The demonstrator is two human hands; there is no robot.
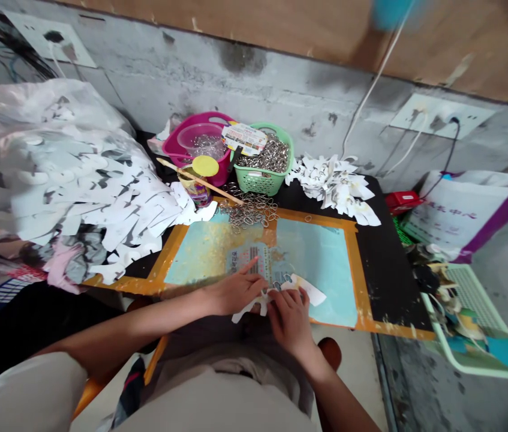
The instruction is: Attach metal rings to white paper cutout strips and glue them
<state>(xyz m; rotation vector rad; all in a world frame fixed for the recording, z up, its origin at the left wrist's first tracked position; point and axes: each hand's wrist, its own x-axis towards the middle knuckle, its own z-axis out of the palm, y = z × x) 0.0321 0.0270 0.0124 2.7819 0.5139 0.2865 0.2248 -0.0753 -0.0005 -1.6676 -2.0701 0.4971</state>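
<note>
Fingers of the left hand [234,293] are released, not clenched: the index lies extended across a printed paper slip [249,259] while the others rest folded beside it, apparently pressing the slip flat so it cannot shift. Fingers of the right hand [290,321] are curled down on a white paper cut-out [254,306]; a firm pinch cannot be confirmed from this view. The cut-out lies under both hands at the near edge of the painted board [314,273], its ragged white outline overhanging that edge. The board, pale blue with an orange taped border and a yellow-speckled patch, appears to serve as a firm work surface. Just beyond its far edge lie loose metal rings [249,211], and behind them a green plastic basket [262,162] holds similar rings, seemingly placed within easy reach. Also beyond the board, a magenta tub [177,144] holds a clear bowl [200,141], and a wooden stick [200,180] rests across a small jar [195,191]. Left of the board, a clear plastic bag [56,162] overflows with white cut-outs; beyond its right corner, a further heap of cut-outs [332,183] sits on the black table [388,264].
</note>
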